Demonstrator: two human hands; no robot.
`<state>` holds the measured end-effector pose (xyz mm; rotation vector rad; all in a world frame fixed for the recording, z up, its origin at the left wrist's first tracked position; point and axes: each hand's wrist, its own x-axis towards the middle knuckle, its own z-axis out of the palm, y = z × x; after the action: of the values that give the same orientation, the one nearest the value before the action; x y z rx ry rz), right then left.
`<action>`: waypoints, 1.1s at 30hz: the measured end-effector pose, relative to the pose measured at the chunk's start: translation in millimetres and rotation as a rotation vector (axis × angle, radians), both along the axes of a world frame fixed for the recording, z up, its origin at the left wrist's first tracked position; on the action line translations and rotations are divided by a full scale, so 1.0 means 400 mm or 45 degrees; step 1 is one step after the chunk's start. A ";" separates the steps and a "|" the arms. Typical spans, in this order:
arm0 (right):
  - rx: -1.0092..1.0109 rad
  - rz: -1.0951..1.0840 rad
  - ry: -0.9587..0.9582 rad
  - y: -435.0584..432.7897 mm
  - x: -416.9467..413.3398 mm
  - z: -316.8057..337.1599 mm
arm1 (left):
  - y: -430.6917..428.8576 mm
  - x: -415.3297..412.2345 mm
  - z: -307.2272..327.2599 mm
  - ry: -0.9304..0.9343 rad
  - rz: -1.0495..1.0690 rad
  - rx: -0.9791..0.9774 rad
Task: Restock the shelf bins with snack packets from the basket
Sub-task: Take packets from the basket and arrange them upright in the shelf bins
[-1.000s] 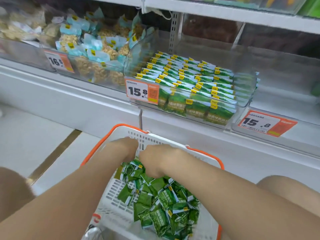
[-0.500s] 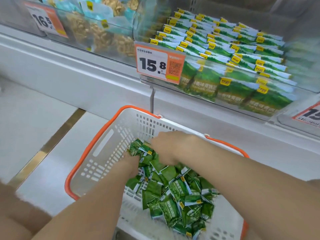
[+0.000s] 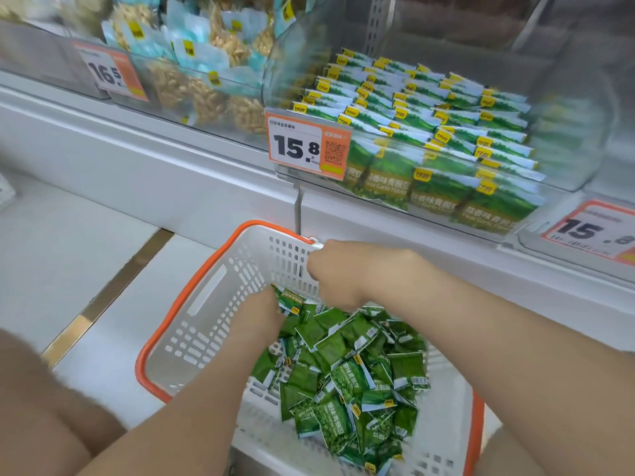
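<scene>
Both hands are down in the white basket [image 3: 206, 297] with the orange rim. The left hand [image 3: 257, 317] reaches into the left edge of the pile of green snack packets [image 3: 347, 376]. Its fingertips are hidden among them, so I cannot tell if it grips one. The right hand [image 3: 340, 273] is just beyond the left one, over the far end of the pile. Its fingers curl downward (the back of the hand faces the camera), and I cannot tell if they hold a packet. Most packets lie on the near side of both hands, beside the right forearm. Beyond and above the hands stands the clear shelf bin [image 3: 580, 142], filled with rows of green packets, with a price tag [image 3: 302, 146] at its front.
</scene>
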<state>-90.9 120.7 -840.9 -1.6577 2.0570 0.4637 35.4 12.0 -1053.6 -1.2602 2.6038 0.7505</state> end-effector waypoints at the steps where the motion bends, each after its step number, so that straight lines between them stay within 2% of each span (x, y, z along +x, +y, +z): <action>1: -0.019 -0.011 0.007 0.012 -0.002 0.011 | 0.003 -0.005 0.028 0.078 -0.025 0.047; 6: -0.041 -0.076 0.025 0.083 -0.021 0.067 | 0.023 -0.061 0.214 0.276 -0.356 0.432; 10: -0.156 -0.225 -0.050 0.146 -0.033 0.130 | 0.051 -0.113 0.390 0.319 -0.451 0.690; 13: -0.296 -0.392 -0.143 0.192 -0.030 0.179 | 0.072 -0.140 0.523 0.378 -0.490 0.767; 16: -0.540 -0.714 -0.246 0.228 -0.034 0.217 | 0.089 -0.150 0.642 0.478 -0.479 0.784; 19: -0.771 -1.027 -0.526 0.254 -0.052 0.250 | 0.101 -0.157 0.729 0.561 -0.424 0.793; 21: -0.947 -1.141 -0.612 0.261 -0.070 0.266 | 0.105 -0.163 0.768 0.595 -0.384 0.799; 26: -1.369 -1.106 -0.578 0.284 -0.105 0.290 | 0.135 -0.194 0.837 0.628 -0.529 0.623; 31: -1.671 -0.862 -0.156 0.311 -0.139 0.301 | 0.138 -0.232 0.852 0.792 -0.592 0.250; 33: -1.804 -0.814 -0.008 0.314 -0.159 0.299 | 0.131 -0.247 0.835 0.763 -0.599 0.015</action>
<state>-154.5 246.4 -721.2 -1.2723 2.8769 -1.5032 -63.3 64.4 -719.5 -0.4005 3.1546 1.1700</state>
